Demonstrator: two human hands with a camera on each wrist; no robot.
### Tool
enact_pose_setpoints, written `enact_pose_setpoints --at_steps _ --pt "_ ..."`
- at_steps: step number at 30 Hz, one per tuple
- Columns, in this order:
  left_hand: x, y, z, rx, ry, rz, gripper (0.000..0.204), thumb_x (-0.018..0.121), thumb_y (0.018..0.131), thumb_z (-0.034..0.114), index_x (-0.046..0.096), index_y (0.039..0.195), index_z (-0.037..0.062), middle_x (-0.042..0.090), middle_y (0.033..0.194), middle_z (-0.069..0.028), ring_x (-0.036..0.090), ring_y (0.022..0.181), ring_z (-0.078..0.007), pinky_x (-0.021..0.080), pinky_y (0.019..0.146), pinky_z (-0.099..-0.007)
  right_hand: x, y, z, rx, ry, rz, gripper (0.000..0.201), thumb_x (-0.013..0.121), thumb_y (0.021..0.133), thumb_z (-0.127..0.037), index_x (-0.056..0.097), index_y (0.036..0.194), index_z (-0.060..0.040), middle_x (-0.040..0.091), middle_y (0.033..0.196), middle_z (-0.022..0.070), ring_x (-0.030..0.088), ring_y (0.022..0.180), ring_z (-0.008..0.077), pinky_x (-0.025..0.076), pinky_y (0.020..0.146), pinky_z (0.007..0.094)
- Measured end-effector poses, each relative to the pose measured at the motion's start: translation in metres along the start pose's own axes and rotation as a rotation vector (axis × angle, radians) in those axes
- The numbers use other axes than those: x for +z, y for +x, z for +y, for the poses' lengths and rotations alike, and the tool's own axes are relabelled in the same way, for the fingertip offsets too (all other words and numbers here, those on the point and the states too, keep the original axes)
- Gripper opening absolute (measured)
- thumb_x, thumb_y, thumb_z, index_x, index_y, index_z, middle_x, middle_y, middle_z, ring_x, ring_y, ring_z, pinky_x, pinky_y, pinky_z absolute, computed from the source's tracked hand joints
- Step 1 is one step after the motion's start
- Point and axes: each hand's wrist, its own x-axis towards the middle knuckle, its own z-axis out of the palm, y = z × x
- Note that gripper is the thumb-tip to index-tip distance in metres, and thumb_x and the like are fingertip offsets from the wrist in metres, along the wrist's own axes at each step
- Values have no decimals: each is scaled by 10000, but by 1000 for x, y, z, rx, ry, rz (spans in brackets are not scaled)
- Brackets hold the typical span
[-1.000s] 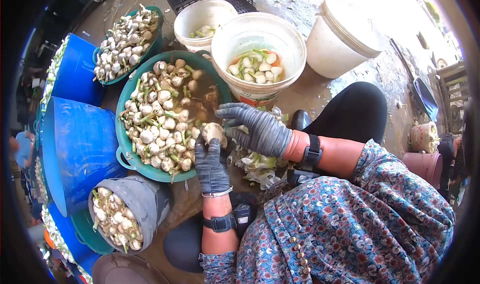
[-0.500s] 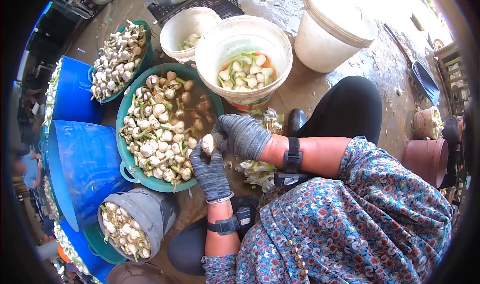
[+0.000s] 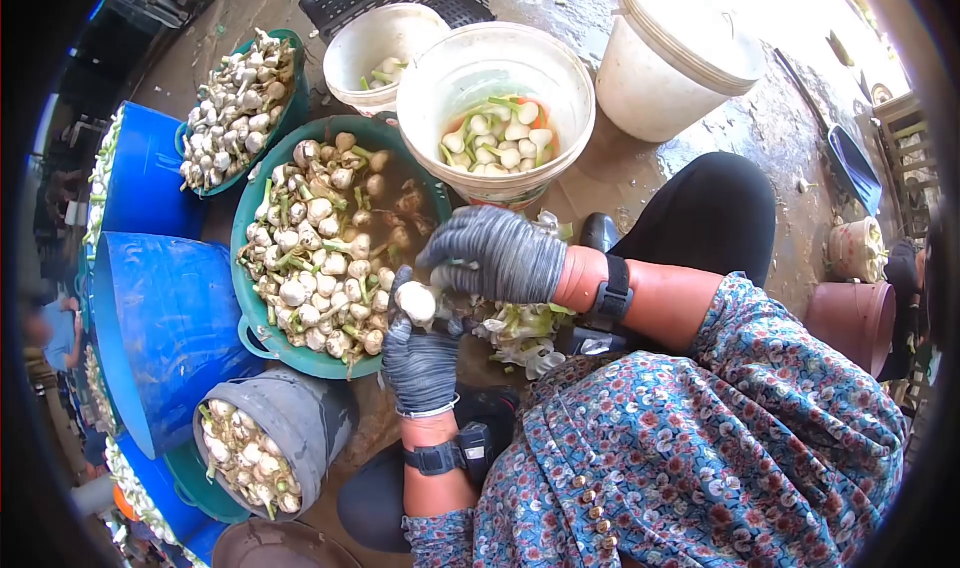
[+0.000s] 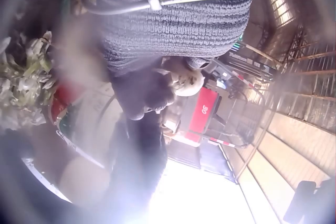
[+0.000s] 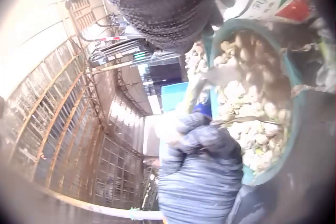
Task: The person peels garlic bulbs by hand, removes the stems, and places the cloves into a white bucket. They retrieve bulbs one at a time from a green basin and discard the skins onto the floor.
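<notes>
My left hand (image 3: 422, 363) grips a pale garlic bulb (image 3: 416, 303) beside the green tub's right edge. In the left wrist view, the bulb (image 4: 187, 80) shows against the dark glove of that hand (image 4: 168, 24). The right hand (image 3: 500, 255) is just above and right of the bulb, fingers bent, with a pale strip near them; whether it is pinched is unclear. In the right wrist view, a blurred stem (image 5: 195, 94) rises from the bulb in the left hand (image 5: 202, 174) towards the right hand (image 5: 163, 16). Many unpeeled bulbs (image 3: 310, 258) lie in the green tub (image 3: 244, 313), partly in brown water.
Behind are a white bucket (image 3: 409, 88) with clean bulbs, a smaller white bucket (image 3: 335, 73) and a lidded one (image 3: 650, 83). At left are blue tubs (image 3: 170, 338) and a grey bucket (image 3: 325, 418) of garlic. Peelings (image 3: 525, 333) lie beneath the right arm.
The bulb looks whiter than a second ago. The right hand closed in against it, then moved slightly up and right; the left hand keeps its hold.
</notes>
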Motion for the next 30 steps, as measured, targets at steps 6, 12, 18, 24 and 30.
enact_pose_setpoints --at_steps 6,12,18,24,30 --pt "10 -5 -9 41 445 53 699 657 867 359 378 1421 37 496 1325 -108 517 1164 -219 449 969 -363 10 -12 -22 142 -16 -33 186 633 840 -213 701 985 -118 665 849 127 653 769 328 527 715 419" --pt "-1 -3 -1 127 1059 -128 724 686 850 360 384 1408 13 489 1321 -92 491 1173 -191 405 1017 -326 18 -11 -23 442 234 -68 166 637 826 -209 665 896 -62 660 826 154 659 795 332 529 718 416" --pt "7 1 0 176 1026 -125 649 652 848 235 396 1395 -4 516 1308 -118 504 1187 -208 392 1040 -346 26 -16 -15 225 60 42 168 639 834 -189 641 929 -50 653 827 168 652 814 350 527 724 419" --pt "30 -5 -14 604 1608 -121 594 514 775 -63 420 1359 -11 521 1323 -180 512 1225 -282 400 1047 -382 46 -11 22 707 369 61 195 596 853 -203 661 920 -33 664 831 198 638 780 367 503 721 420" --pt "2 0 -10 354 1058 101 411 443 918 192 505 1272 -8 573 1170 -108 585 1018 -199 501 866 -315 58 -25 40 464 200 -521 191 585 850 -209 668 911 -49 665 812 161 615 725 295 486 712 385"
